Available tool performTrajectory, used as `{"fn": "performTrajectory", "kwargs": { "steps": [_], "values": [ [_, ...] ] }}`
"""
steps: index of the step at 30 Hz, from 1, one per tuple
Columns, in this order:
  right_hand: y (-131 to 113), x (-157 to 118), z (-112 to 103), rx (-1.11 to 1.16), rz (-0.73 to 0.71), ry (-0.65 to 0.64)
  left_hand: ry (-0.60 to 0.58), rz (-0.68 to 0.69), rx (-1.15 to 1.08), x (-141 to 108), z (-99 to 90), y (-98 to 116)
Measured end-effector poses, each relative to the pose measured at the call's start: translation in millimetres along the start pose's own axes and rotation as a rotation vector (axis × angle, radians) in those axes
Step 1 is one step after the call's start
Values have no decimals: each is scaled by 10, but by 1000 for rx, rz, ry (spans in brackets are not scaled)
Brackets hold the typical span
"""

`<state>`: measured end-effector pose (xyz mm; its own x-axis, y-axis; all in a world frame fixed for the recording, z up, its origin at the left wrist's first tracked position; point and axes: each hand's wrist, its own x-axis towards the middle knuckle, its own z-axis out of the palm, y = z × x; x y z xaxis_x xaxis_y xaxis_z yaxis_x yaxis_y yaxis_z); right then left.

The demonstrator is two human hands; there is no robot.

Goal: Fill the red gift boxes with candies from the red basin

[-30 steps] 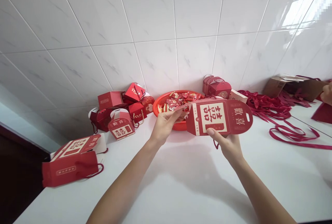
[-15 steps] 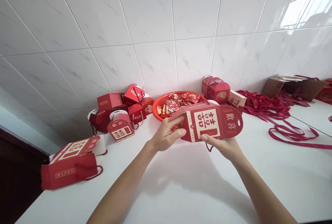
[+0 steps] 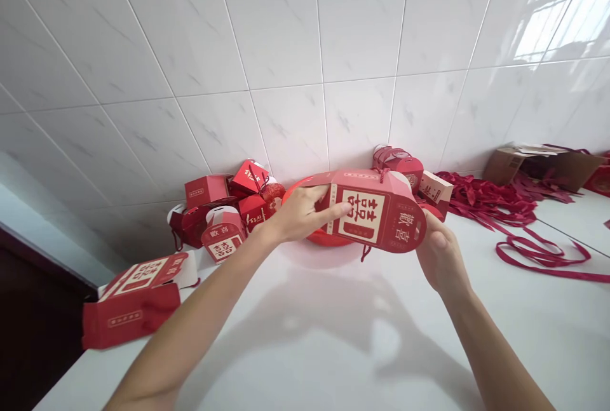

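Observation:
A red paper box (image 3: pixel 365 211) with cream panels and a rounded, slotted end flap lies on its side in the air above the table. My left hand (image 3: pixel 309 211) grips its left end, thumb across the printed face. At the flap end, my right hand (image 3: pixel 438 242) is closed at the edge, its fingertips partly hidden behind the flap. A dark red cord hangs below the box. Behind it is a red basket (image 3: pixel 328 239), mostly covered by the box and my left hand.
Several small red boxes (image 3: pixel 207 192) cluster at the left by the tiled wall, with a larger red box (image 3: pixel 138 296) nearer. Further right are a rounded red box (image 3: pixel 398 163), a cream box (image 3: pixel 436 188), red ribbons (image 3: pixel 486 201) and a cardboard box (image 3: pixel 567 166).
My right hand has moved from the box's lower edge to its rounded flap end. The box has shifted left and covers the candies in the basket. My left thumb reaches further over the printed face.

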<state>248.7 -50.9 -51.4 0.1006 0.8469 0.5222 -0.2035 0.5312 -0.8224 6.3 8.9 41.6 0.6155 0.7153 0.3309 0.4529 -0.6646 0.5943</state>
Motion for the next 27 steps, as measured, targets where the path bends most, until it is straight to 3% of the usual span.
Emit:
{"fn": "performTrajectory", "kwargs": {
  "steps": [7,12,16,22,27],
  "values": [
    [38,-5,23,-9,161,84,-137,142,373,-137,-149,50],
    [76,-39,149,76,302,-4,-90,328,550,-339,-124,-2],
    [118,-89,278,246,453,14,-57,421,667,-536,-65,-7],
    [179,-137,422,418,521,-62,-92,270,723,-844,-137,21],
    [207,-171,606,380,446,-132,-27,-15,506,-954,-271,48]
  ]
}}
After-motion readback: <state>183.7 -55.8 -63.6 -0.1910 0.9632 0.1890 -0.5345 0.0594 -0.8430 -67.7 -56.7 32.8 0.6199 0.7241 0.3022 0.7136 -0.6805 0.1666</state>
